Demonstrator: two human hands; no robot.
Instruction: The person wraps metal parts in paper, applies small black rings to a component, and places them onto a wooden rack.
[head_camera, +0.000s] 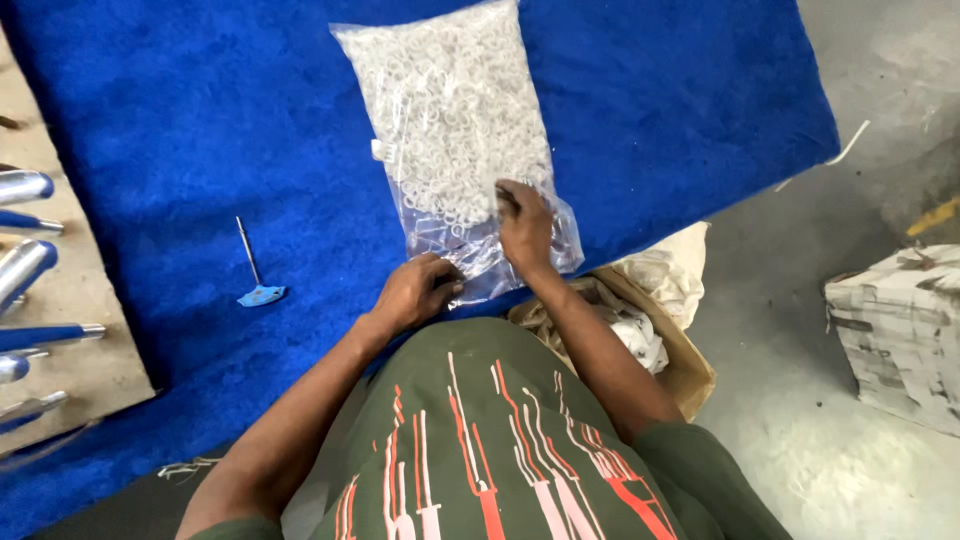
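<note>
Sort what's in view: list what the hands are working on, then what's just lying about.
In hand:
- bag of rings, clear plastic, on the blue mat
- left hand gripping the bag's near end
- right hand on the bag

Lying about:
- T-handle key
- metal tools on the board
- cardboard box of rags
- wrapped block

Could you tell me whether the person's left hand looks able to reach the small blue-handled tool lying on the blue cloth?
Probably yes. The left hand rests on the near end of the clear bag, and only bare blue cloth lies between it and the blue-handled tool.
</note>
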